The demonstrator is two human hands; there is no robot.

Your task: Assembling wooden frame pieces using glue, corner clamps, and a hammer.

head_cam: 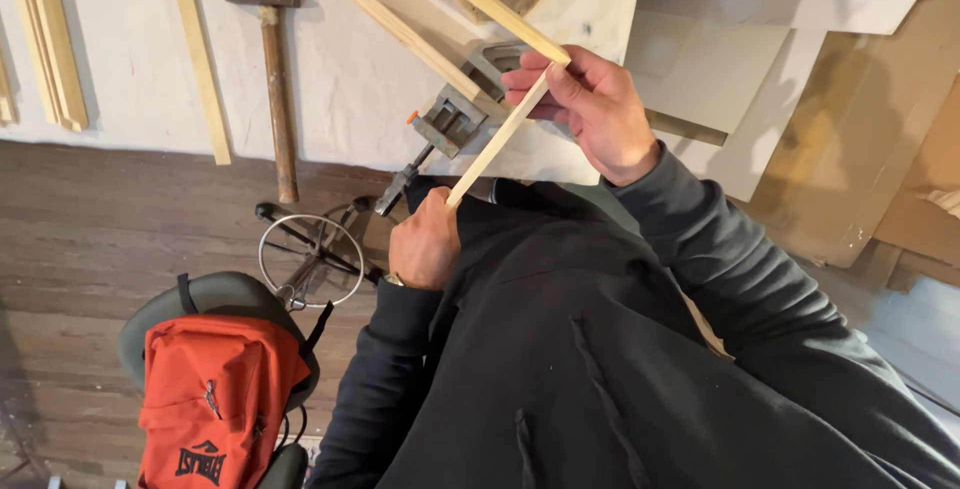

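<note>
A thin pale wooden strip (497,136) runs diagonally between my two hands. My left hand (424,245) grips its lower end, close to my dark sweatshirt. My right hand (592,109) pinches its upper end just above the white tabletop (340,79). A grey metal corner clamp (462,109) sits on the table right under the strip, with two more wooden strips (415,42) (480,1) lying in or over it.
A hammer (275,79) with a wooden handle lies on the table to the left, beside a long wooden strip (198,54) and a bundle of strips (45,34). An orange backpack (215,399) rests on a stool below. Cardboard sheets (840,149) are stacked at right.
</note>
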